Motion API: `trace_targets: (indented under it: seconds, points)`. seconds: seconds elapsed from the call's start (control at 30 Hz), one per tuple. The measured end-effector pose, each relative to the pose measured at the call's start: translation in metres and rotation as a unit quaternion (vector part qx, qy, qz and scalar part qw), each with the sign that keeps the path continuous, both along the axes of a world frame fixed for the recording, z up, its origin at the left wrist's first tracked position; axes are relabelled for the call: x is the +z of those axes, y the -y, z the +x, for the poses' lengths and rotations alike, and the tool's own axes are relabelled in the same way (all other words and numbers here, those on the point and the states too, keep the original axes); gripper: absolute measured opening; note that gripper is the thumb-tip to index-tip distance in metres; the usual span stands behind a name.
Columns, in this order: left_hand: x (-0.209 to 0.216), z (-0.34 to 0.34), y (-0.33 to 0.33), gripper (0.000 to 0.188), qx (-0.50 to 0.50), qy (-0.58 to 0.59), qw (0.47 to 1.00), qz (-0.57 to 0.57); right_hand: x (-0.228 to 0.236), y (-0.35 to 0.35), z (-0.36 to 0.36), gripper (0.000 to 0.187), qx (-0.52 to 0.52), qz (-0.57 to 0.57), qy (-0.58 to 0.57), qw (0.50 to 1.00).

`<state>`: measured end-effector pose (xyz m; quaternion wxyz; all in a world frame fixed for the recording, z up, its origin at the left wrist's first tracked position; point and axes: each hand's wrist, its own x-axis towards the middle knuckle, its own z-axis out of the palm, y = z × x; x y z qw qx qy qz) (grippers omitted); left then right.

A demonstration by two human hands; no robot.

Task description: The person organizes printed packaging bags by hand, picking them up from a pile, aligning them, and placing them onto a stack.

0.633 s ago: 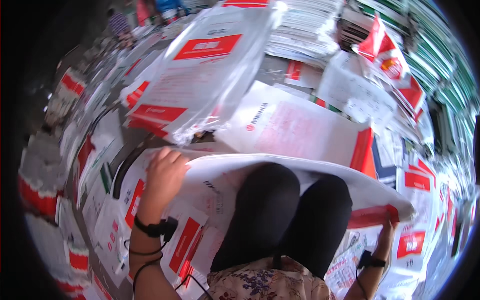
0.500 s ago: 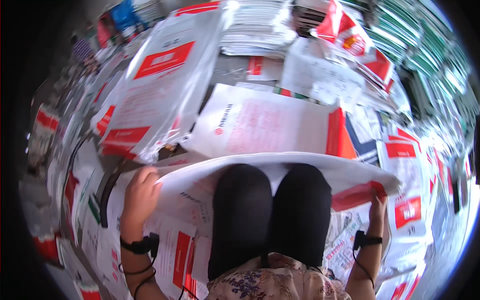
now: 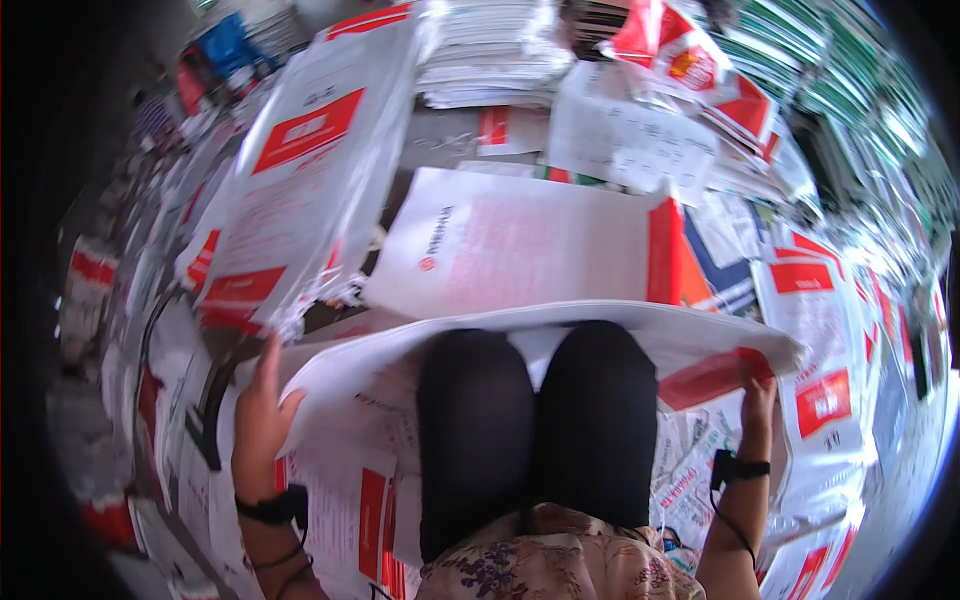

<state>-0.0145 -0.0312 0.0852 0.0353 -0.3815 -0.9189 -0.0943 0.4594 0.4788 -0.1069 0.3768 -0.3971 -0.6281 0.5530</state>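
Two hands, the left hand (image 3: 262,420) and right hand (image 3: 757,402), each grip an end of a white sack (image 3: 560,322) spread low in the frame over both knees (image 3: 535,400), not yet laid onto the flat sack (image 3: 530,250) mid-frame.

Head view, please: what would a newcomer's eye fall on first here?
A broad white sack stretched across the person's dark-clad knees, its ends held by the left hand and right hand. All around lie heaps of white-and-red printed sacks, with another lying flat just ahead.

Floor strewn with printed sacks

The grey floor (image 3: 440,135) shows upper centre; white-and-red woven sacks (image 3: 520,245) lie flat around it, with stacked bundles (image 3: 490,50) at top.
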Motion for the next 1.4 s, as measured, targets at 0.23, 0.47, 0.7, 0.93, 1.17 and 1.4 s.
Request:
trace_targets:
  seconds: [0.23, 0.47, 0.7, 0.93, 1.17, 1.4]
  points:
    - [0.018, -0.008, -0.022, 0.074, -0.019, 0.077, 0.995, -0.067, -0.011, -0.002, 0.007, 0.028, -0.033, 0.009, 0.007, 0.999]
    - [0.000, -0.015, -0.003, 0.029, -0.016, -0.039, 0.998, -0.038, -0.008, -0.004, 0.003, 0.026, -0.047, -0.003, 0.005, 0.999]
    - [0.014, 0.018, -0.012, 0.017, -0.026, -0.120, 0.992, 0.018, -0.012, -0.021, 0.011, 0.036, -0.053, 0.031, -0.011, 0.998]
    - [-0.016, 0.003, -0.005, 0.016, -0.030, -0.157, 0.986, 0.051, -0.029, -0.033, 0.012, 0.034, -0.081, -0.001, -0.020, 0.997]
    - [-0.033, 0.016, 0.002, 0.019, -0.117, -0.245, 0.960, 0.069, -0.026, -0.037, 0.006, 0.034, -0.075, 0.000, -0.016, 0.997]
    - [0.022, 0.006, -0.010, 0.010, -0.017, 0.042, 0.992, 0.116, -0.023, -0.036, -0.003, 0.034, -0.078, 0.000, -0.009, 0.997]
